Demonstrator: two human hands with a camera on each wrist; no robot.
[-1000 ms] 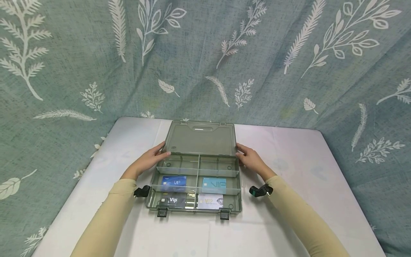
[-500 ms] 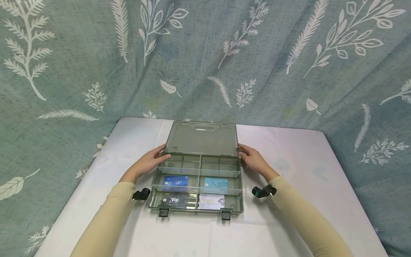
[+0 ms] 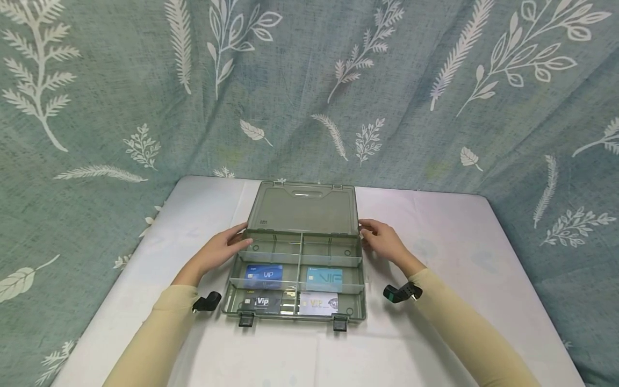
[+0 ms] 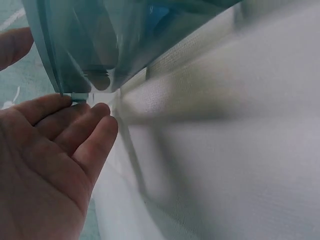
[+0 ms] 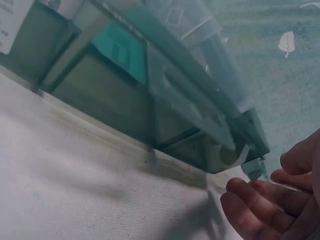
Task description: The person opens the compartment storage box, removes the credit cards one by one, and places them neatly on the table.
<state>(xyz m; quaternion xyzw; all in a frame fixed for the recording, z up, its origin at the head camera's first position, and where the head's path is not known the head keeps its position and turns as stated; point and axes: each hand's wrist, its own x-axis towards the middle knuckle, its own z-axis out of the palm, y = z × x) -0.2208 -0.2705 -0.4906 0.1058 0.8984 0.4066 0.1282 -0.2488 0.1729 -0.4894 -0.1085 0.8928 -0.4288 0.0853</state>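
Observation:
A clear grey-green compartment box [image 3: 331,245] lies on the table, its lid [image 3: 309,207] folded back flat toward the wall. Blue [image 3: 264,274], teal [image 3: 325,277], dark [image 3: 261,302] and white [image 3: 318,303] VIP cards lie in the middle and front compartments. My left hand [image 3: 216,250] is at the box's left rear side, fingers extended; its thumb tip sits close to the side wall. In the left wrist view the fingers [image 4: 85,132] are gently bent below the box corner. At the right rear corner is my right hand [image 3: 384,243], fingers loose with nothing between them.
Two dark latches [image 3: 245,319] hang from the box's front edge. The white-covered table [image 3: 435,258] stretches on both sides and in front. A green leaf-patterned cloth [image 3: 300,97] rises behind the table. Each wrist bears a black camera mount [image 3: 402,293].
My left hand has drawn back a little toward the front left, its thumb coming away from the box's rim. The right hand has shifted slightly right. Box and cards stay put.

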